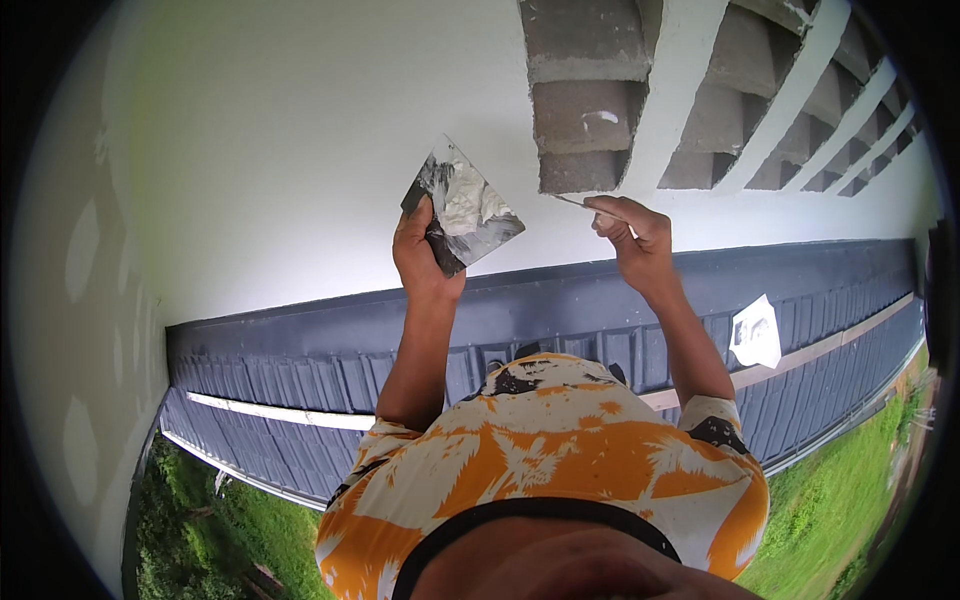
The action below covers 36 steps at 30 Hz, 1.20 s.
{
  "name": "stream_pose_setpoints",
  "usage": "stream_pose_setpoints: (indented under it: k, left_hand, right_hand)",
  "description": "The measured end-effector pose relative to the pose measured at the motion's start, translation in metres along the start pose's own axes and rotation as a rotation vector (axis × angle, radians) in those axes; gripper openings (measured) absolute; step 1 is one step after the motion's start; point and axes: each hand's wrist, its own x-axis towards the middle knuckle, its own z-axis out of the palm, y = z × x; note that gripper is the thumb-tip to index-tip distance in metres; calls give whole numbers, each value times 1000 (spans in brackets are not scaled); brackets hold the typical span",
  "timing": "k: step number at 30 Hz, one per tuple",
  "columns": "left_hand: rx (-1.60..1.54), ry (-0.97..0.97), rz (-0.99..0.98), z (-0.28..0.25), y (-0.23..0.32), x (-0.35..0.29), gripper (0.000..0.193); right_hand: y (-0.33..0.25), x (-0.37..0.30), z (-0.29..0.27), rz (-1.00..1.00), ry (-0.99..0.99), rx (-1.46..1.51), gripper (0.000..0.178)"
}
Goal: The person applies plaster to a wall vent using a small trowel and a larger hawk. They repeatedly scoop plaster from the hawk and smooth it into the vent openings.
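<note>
My left hand (428,245) grips a dark, square flat plate (492,238) by its lower left edge. A lump of white putty (462,202) lies on the plate, with smears around it. Between the thumb and fingers of my right hand (642,235) is a thin scraper (572,202), seen nearly edge-on. Its tip points left, close to the lower edge of a grey recessed opening (585,120) in the white wall (300,150). Whether the tip touches the wall I cannot tell. My right palm hides the scraper's other end.
Slanted white bars (688,90) divide more grey openings to the right. Below the wall runs a dark blue-grey tiled roof (560,300) with wooden battens (280,411) across it. A crumpled white bag or sheet (756,332) lies there. Grass (830,510) shows beyond the roof's edge.
</note>
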Motion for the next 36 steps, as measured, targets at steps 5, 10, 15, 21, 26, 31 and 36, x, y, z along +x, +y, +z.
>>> stream_pose_setpoints:
  k: [5,10,15,21,26,31,36]
  left_hand:
    - [110,-70,162,3,-4,-2,25]
    - [146,-111,261,-3,12,3,22]
    - [388,-159,239,-12,37,13,31]
    - [530,-167,219,-12,61,27,27]
    - [734,-239,148,-31,73,47,24]
    - [507,-188,51,-26,105,59,30]
    - [322,-327,-72,-7,164,89,38]
  right_hand:
    - [-42,-8,22,852,26,1001,22]
    - [-26,-14,28,636,212,685,22]
    - [-58,-1,33,-189,-130,-214,39]
    - [-75,9,47,-299,-348,-674,47]
    - [-73,13,76,-320,-248,-572,44]
    - [-58,-4,88,12,-129,-238,31]
    - [-26,3,91,513,290,845,26]
